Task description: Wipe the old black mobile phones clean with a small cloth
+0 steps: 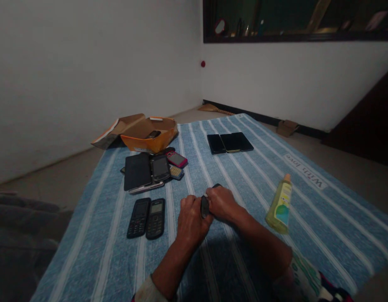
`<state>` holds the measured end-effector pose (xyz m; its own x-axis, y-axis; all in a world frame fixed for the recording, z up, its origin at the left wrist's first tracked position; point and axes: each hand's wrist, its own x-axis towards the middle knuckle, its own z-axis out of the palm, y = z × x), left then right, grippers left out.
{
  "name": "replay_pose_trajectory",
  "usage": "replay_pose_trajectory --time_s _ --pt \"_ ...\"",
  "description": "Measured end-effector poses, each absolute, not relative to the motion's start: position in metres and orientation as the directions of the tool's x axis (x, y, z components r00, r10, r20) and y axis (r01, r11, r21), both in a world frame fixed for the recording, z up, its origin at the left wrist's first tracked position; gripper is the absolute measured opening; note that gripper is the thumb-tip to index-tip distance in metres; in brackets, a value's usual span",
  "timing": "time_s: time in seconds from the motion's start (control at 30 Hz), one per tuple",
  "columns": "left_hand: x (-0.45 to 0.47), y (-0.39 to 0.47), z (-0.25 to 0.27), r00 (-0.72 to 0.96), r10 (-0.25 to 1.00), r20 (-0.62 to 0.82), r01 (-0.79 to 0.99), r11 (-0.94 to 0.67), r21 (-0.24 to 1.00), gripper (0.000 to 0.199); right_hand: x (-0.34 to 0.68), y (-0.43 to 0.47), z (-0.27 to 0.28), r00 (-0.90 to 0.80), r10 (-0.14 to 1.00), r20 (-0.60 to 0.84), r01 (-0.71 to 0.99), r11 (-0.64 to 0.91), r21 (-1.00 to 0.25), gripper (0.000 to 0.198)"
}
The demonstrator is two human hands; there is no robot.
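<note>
Close together over the cloth, my left hand (194, 220) and my right hand (223, 204) are both closed. Between them shows the narrow end of a dark mobile phone (205, 206), mostly covered by the left fingers. The right fingers are curled against it, and a second dark bit (217, 185) sticks out past the right knuckles; I cannot tell whether it is part of the same phone. Left of my hands, two black keypad phones (155, 218) lie side by side, face up.
A pile of phones with a black tablet-like slab (137, 171) lies behind the keypad phones. Beyond it stands an open orange-brown box (149, 142). Black flat devices (230, 142) lie at the far middle. A yellow-green bottle (280, 205) lies on the striped blue cloth (96, 218) at right.
</note>
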<state>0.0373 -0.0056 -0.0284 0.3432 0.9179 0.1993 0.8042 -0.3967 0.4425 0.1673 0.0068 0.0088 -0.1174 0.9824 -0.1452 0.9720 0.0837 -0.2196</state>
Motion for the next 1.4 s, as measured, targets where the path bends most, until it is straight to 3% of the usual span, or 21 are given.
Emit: replay_pose_trajectory --time_s 0.2,0.27,0.33,0.43,0.67,0.9,1.07,1.4 --pt "0.038 -0.007 -0.026 0.343 0.916 0.206 0.818 -0.399 0.414 0.020 0.178 -0.002 0.007 -0.296 0.943 -0.150 0.888 0.215 -0.407 0.023" --pt "0.038 -0.008 -0.026 0.334 0.924 0.186 0.818 -0.382 0.430 0.023 0.190 0.003 0.008 -0.206 0.974 -0.099 0.914 0.155 -0.374 0.027" --pt "0.038 -0.008 -0.026 0.324 0.930 0.172 0.820 -0.367 0.440 0.028 0.200 0.010 0.009 -0.024 0.994 -0.108 0.977 0.000 -0.214 0.028" --pt "0.038 -0.008 -0.026 0.323 0.930 0.175 0.817 -0.367 0.445 0.030 0.202 0.016 0.010 0.003 0.992 -0.125 0.987 -0.023 -0.159 0.026" --pt "0.037 -0.007 -0.027 0.333 0.922 0.196 0.798 -0.387 0.462 0.024 0.181 -0.001 0.008 -0.075 0.983 -0.165 0.981 0.043 -0.191 0.024" --pt "0.037 -0.007 -0.028 0.347 0.914 0.213 0.802 -0.406 0.438 0.020 0.179 -0.014 0.007 -0.177 0.971 -0.160 0.941 0.119 -0.315 0.023" --pt "0.038 -0.008 -0.027 0.329 0.925 0.189 0.814 -0.379 0.440 0.030 0.193 0.018 0.010 0.043 0.995 -0.085 0.985 -0.057 -0.164 0.029" --pt "0.037 -0.005 -0.030 0.358 0.903 0.237 0.809 -0.427 0.404 0.016 0.159 -0.004 0.006 -0.158 0.980 -0.118 0.958 0.123 -0.257 0.025"
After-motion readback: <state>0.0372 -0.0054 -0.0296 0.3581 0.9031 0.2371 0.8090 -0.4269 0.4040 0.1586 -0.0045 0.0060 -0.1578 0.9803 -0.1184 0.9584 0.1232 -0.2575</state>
